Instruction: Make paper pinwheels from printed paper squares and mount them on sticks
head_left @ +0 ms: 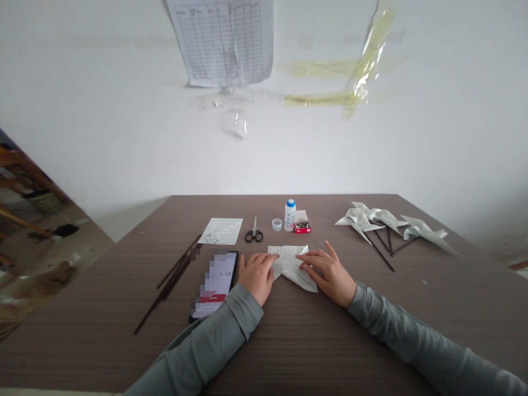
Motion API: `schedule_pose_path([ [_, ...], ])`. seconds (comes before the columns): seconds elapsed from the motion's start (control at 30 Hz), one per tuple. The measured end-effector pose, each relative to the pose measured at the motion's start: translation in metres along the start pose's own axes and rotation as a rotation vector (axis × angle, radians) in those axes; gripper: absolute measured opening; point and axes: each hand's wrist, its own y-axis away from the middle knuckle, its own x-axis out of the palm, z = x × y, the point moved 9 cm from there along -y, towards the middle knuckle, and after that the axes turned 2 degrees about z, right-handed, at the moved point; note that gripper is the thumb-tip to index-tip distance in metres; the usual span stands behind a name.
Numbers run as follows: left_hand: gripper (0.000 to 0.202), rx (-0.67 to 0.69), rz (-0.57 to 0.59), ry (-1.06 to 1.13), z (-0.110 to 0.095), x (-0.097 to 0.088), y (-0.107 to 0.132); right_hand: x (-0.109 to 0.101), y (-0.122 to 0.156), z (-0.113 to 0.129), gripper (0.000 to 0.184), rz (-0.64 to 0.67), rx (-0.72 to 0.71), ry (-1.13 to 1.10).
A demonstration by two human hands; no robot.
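A folded piece of printed paper lies flat on the brown table in front of me. My left hand rests on its left edge, fingers stretched flat and pressing down. My right hand lies on the paper's right side, fingers extended and flat on a fold. Neither hand grips the paper; both press it to the table.
A phone lies left of my left hand, with thin dark sticks beyond it. At the back stand a printed sheet, scissors, a small cap, a glue bottle and a pin box. Finished paper pinwheels lie right.
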Motion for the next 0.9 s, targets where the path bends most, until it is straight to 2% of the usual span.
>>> schedule_pose_path([
  [0.13, 0.067, -0.025, 0.004, 0.019, 0.0, 0.002, 0.001, 0.003, 0.0, -0.011, 0.047, 0.011, 0.005, 0.01],
  [0.3, 0.068, 0.007, -0.059, 0.001, 0.004, 0.006, 0.001, 0.01, 0.002, -0.017, 0.05, 0.048, 0.013, 0.057],
  [0.47, 0.061, 0.041, -0.108, -0.021, 0.007, 0.002, 0.004, 0.009, 0.003, -0.018, 0.044, 0.078, 0.047, 0.134],
  [0.7, 0.046, 0.021, -0.074, 0.004, 0.01, -0.001, 0.008, 0.011, 0.001, -0.023, 0.044, 0.087, 0.018, 0.186],
  [0.8, 0.044, 0.01, -0.083, 0.002, 0.01, -0.004, 0.008, 0.009, -0.007, -0.032, 0.047, 0.084, 0.006, 0.198],
  [0.9, 0.044, -0.003, -0.045, -0.003, 0.01, -0.003, 0.008, 0.004, -0.029, -0.041, 0.053, 0.067, -0.006, 0.227],
])
